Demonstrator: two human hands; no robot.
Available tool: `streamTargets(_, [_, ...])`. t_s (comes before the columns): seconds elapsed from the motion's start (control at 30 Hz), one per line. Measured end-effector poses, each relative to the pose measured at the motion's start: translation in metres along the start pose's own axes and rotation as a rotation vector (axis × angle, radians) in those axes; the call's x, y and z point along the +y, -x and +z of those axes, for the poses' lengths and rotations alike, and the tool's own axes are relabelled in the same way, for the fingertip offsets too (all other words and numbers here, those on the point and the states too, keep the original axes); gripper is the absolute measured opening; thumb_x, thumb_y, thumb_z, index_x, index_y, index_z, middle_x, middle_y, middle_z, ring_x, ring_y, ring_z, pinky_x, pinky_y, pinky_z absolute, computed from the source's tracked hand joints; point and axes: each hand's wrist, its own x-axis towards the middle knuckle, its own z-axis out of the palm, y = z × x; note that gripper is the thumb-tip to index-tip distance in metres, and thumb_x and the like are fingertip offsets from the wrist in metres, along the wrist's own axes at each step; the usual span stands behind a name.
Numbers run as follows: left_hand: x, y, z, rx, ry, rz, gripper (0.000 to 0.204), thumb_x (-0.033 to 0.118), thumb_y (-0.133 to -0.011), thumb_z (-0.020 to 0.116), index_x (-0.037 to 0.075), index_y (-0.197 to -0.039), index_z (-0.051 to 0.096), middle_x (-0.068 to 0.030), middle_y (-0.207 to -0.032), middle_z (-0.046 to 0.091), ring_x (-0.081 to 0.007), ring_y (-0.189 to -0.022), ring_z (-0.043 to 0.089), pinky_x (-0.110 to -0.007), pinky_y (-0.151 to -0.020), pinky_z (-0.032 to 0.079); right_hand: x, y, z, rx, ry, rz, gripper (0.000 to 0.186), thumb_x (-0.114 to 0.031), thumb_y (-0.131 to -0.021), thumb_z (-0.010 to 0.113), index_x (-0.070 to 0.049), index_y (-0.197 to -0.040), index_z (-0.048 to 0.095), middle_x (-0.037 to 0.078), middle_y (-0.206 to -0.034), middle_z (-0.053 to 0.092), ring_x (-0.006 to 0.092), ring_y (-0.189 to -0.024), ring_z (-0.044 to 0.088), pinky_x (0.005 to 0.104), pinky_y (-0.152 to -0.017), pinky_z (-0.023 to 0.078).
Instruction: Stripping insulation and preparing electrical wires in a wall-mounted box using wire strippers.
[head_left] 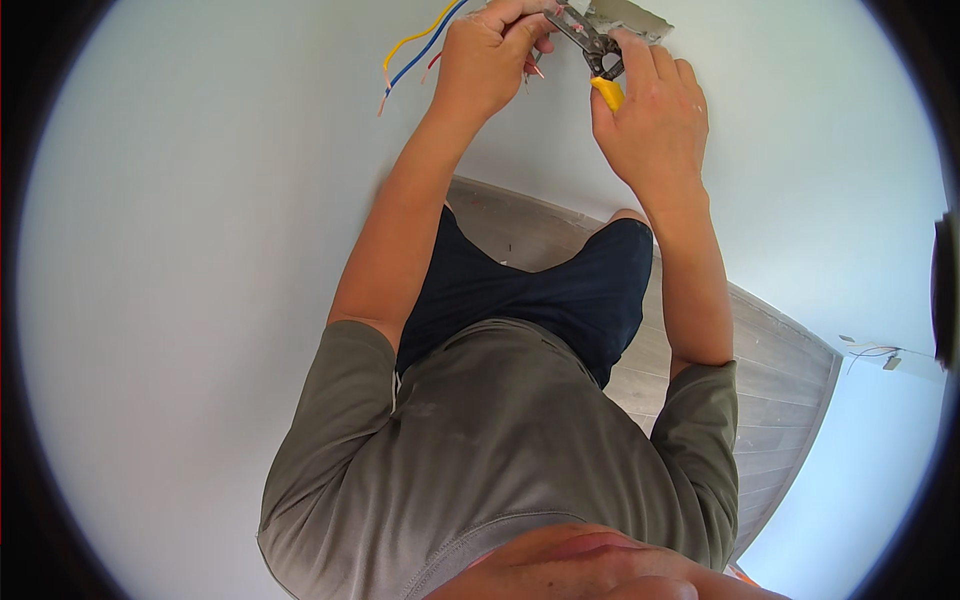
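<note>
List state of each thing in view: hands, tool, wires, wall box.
left hand: closed on wire ends beside the tool head
right hand: gripping the pliers' handle
pliers: yellow-handled, head at the wires; jaw opening not clear
loose wires: yellow, blue and red, hanging free against the wall, bare-tipped
wall box: recessed in wall, open, no cover

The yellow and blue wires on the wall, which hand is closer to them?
Left. The left hand sits right beside the wires, pinching other strands; the right hand is farther away, holding the yellow-handled pliers.
</note>
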Motion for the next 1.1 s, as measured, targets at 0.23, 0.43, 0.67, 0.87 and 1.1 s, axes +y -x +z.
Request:
streamTargets(0.23, [0.002,0.005,0.005,0.101,-0.123,0.056,0.016,0.008,-0.098,0.055,0.002,-0.087,0.065,-0.0007,-0.064,0.056,-0.0089,-0.054,0.052,-0.026,-0.050,0.044,-0.010,-0.015,0.000,0.025,0.136,-0.023,0.049,-0.023,-0.078,0.075,-0.009,-0.122,0.060,0.011,-0.096,0.066,0.0294,-0.087,0.061,0.0408,-0.079,0.050])
streamTargets(0.43, [0.009,0.002,0.001,0.038,0.046,-0.037,0.017,0.009,-0.097,0.054,0.002,-0.085,0.063,0.0000,-0.066,0.055,-0.0088,-0.055,0.052,-0.026,-0.051,0.046,-0.015,-0.026,-0.007,0.042,0.104,-0.113,0.050,-0.009,-0.067,0.072,-0.002,-0.115,0.059,0.016,-0.096,0.060,0.0342,-0.089,0.057,0.0459,-0.078,0.045])
streamTargets(0.67, [0.001,-0.002,-0.009,-0.044,0.134,-0.094,0.017,0.008,-0.097,0.053,0.002,-0.089,0.067,0.0004,-0.068,0.056,-0.0090,-0.057,0.054,-0.025,-0.052,0.047,-0.010,-0.031,-0.001,0.077,0.083,-0.185,0.049,-0.005,-0.066,0.072,-0.002,-0.113,0.060,0.015,-0.095,0.059,0.0347,-0.089,0.057,0.0440,-0.077,0.047])
streamTargets(0.87, [0.006,-0.007,-0.016,-0.099,0.061,-0.110,0.016,0.008,-0.097,0.055,0.002,-0.090,0.068,-0.0007,-0.070,0.058,-0.0096,-0.057,0.055,-0.025,-0.053,0.048,-0.012,-0.034,-0.004,0.115,0.062,-0.236,0.046,-0.002,-0.066,0.070,-0.001,-0.111,0.060,0.015,-0.092,0.058,0.0349,-0.088,0.058,0.0435,-0.076,0.049])
streamTargets(1.1, [-0.004,-0.016,-0.027,-0.198,0.217,-0.179,0.013,0.009,-0.097,0.058,0.004,-0.091,0.068,-0.0007,-0.073,0.060,-0.0103,-0.059,0.057,-0.026,-0.054,0.050,-0.003,-0.036,0.009,0.169,0.102,-0.285,0.045,-0.001,-0.067,0.069,-0.002,-0.111,0.061,0.013,-0.088,0.057,0.0318,-0.083,0.059,0.0413,-0.070,0.050])
